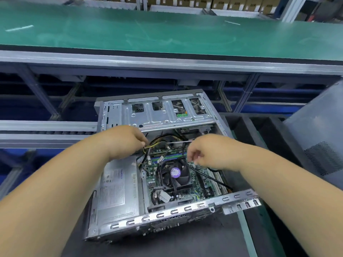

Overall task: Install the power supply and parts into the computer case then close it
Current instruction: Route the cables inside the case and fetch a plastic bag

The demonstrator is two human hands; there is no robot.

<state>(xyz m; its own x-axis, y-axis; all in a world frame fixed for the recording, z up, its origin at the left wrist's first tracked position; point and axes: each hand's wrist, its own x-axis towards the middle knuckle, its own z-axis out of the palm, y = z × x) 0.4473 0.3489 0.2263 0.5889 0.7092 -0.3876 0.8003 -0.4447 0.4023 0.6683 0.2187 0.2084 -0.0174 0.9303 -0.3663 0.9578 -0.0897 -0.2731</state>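
The open computer case (163,216) lies on its side on a dark mat (185,242), its side panel off and its inside facing up. Both hands reach into its far half.

The left hand (126,141) has its fingers curled round the bundle of yellow and black power cables (157,140) where they leave the power supply (117,188). The silver power supply sits in the case just nearer than that grip, under the left wrist, its label side up.

The right hand (206,153) is curled too, with thumb and forefinger pinched on a thin black cable (209,176) that runs away from the grip toward the near right edge of the case, across the motherboard (200,179). A pale strip seems to stretch between the two hands; whether it is a tie or a cable cannot be told.

Below and between both grips sits the CPU cooler fan (175,173) with its purple centre sticker. Beyond the hands, the perforated metal drive cage (167,115) spans the far end of the case.

To the right of the right forearm leans a grey vented side panel (319,145). Farther off runs a green conveyor belt (167,34).
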